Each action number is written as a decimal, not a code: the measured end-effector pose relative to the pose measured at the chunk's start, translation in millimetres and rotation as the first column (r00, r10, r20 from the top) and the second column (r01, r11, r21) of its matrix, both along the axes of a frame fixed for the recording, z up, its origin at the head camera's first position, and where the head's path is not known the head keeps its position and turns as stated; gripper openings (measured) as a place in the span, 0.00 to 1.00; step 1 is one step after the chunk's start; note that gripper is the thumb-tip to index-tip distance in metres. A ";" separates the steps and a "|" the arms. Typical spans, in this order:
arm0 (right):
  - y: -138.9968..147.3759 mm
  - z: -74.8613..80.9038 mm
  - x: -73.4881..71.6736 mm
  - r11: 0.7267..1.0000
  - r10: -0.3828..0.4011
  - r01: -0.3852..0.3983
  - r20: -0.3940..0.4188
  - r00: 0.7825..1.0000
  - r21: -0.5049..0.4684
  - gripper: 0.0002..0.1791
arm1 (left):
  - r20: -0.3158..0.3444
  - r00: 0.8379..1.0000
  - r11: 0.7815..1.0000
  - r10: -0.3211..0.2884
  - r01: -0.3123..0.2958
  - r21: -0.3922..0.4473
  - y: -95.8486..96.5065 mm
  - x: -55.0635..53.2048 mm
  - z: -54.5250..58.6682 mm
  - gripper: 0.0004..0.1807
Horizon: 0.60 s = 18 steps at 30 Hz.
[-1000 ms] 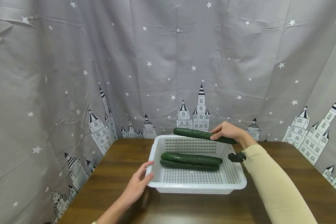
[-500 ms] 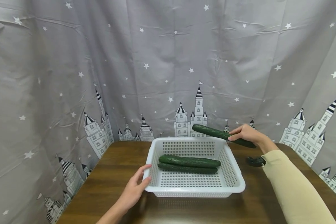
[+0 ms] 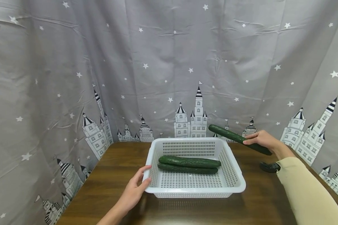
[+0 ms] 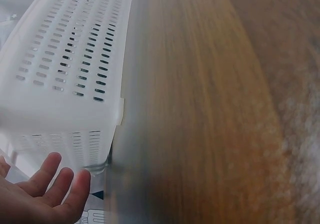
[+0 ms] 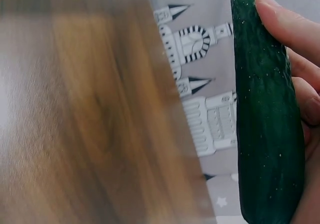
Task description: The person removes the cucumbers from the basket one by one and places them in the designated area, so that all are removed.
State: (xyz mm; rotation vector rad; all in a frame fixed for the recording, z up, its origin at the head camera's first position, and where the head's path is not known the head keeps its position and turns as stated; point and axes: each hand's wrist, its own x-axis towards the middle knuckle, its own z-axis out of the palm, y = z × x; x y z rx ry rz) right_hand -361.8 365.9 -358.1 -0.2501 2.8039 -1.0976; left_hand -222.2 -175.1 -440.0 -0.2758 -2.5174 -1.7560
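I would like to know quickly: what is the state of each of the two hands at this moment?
Left hand: open, touching the rim of the white basket.
Right hand: closed, holding one cucumber.

1. This is a small indoor corner screened off with cloth, around a table (image 3: pixel 122 165).
2. A grey curtain (image 3: pixel 155 50) hangs behind the table and along both sides, its creases and folds showing.
3. White stars (image 3: pixel 170 99) and storybook castles (image 3: pixel 198 115) are printed on it, a pattern suited to a child's bedroom.
4. The tabletop is brown with wood grain and a dull shine; in the right wrist view, the printed cloth appears just past its edge.
5. Whatever room lies behind the cloth is hidden, so it may be a home or a simple set; I cannot tell which.
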 end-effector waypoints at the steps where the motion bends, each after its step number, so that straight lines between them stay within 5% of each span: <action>1: 4.2 -1.5 1.5 1.000 -0.011 0.011 0.004 1.000 0.004 0.35 | -0.005 1.000 1.000 0.000 0.000 0.004 0.6 -0.3 0.1 0.24; 18: 44.9 -29.7 25.8 0.989 -0.148 0.148 0.073 0.986 0.006 0.42 | -0.013 1.000 1.000 0.008 -0.009 -0.016 2.3 -1.2 -0.3 0.24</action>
